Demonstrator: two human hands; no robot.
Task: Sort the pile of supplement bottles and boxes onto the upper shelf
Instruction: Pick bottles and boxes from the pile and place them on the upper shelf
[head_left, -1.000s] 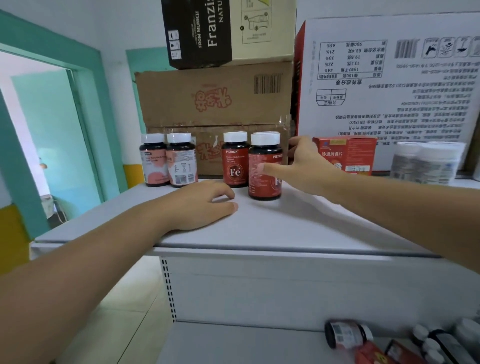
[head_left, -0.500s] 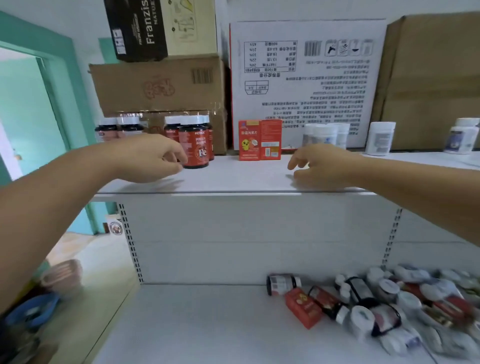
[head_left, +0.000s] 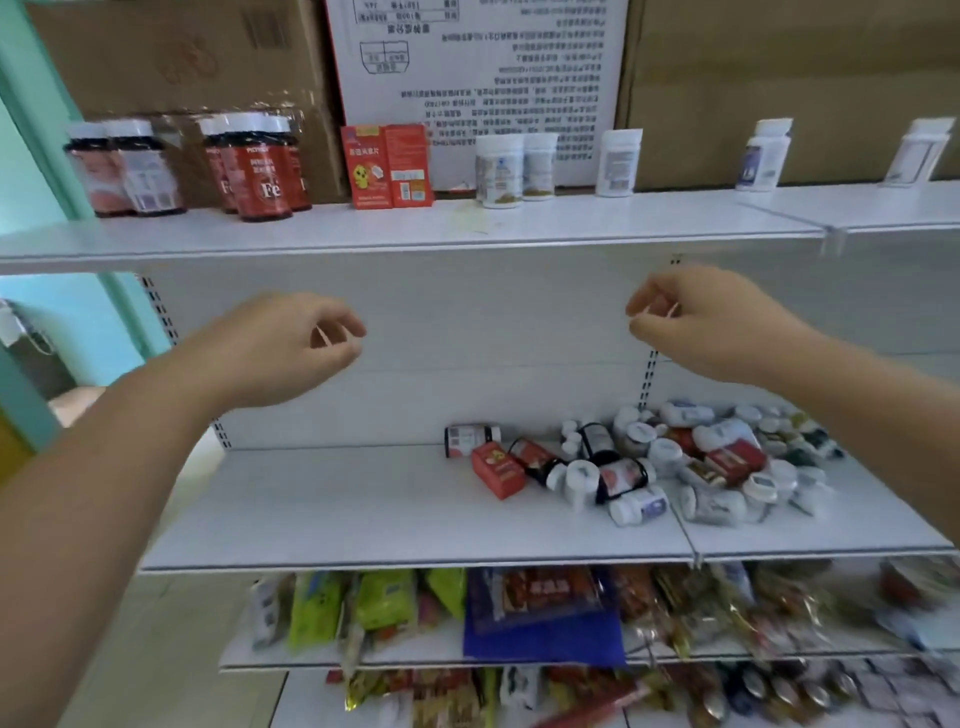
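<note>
Hovering (apparently empty): left hand (head_left: 280, 348), right hand (head_left: 711, 322).

Upper shelf (head_left: 571, 223), left to right: two bottles (head_left: 124, 171) side by side; a cluster of bottles (head_left: 260, 171), one in front of the others; two boxes (head_left: 387, 166) touching; a pair of bottles (head_left: 514, 169); then a single bottle (head_left: 618, 163), a further bottle (head_left: 761, 156) and an end bottle (head_left: 917, 153), each well apart. Cartons (head_left: 478, 78) stand behind the row. On the middle shelf (head_left: 363, 509) below, a pile (head_left: 675, 467) lies toward the right. Packets (head_left: 467, 608) fill the shelves underneath. The left hand (head_left: 280, 348) and right hand (head_left: 711, 322) hang apart in front of the back panel, between the upper and middle shelves.
</note>
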